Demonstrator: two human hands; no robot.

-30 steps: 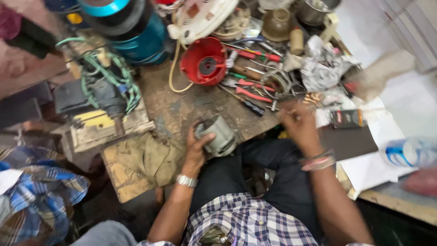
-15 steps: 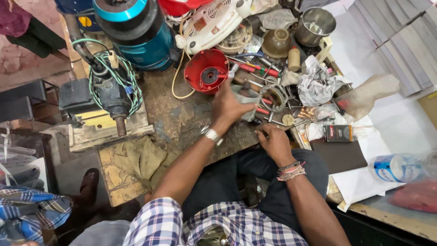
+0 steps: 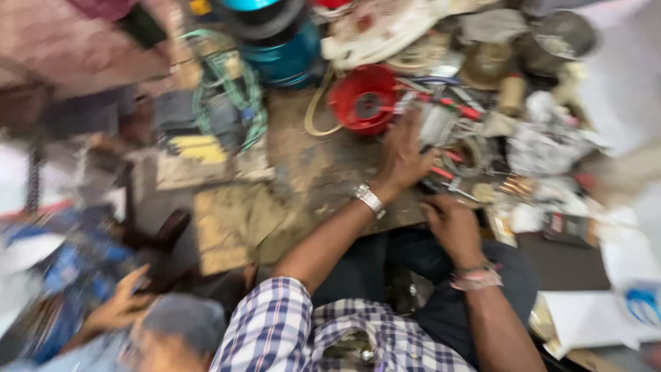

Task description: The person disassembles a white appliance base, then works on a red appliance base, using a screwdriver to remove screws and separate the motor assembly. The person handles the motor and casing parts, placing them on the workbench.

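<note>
Our left hand (image 3: 403,155) lies open-fingered on blurred red-handled tools (image 3: 451,114) beside the red cup (image 3: 365,100) on the workbench (image 3: 310,172). Right hand (image 3: 451,224) curls at the bench edge, grip unclear. Since before: view blurrier, another person's hand (image 3: 120,306) appears lower left.

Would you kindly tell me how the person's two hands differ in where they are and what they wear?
The left hand reaches farther onto the workbench, spread over the tool pile beside the red round part; the right hand stays at the near edge. The left wrist carries a metal watch; the right wrist carries beaded bracelets. Both are bare and rest palm down among the clutter.
</note>
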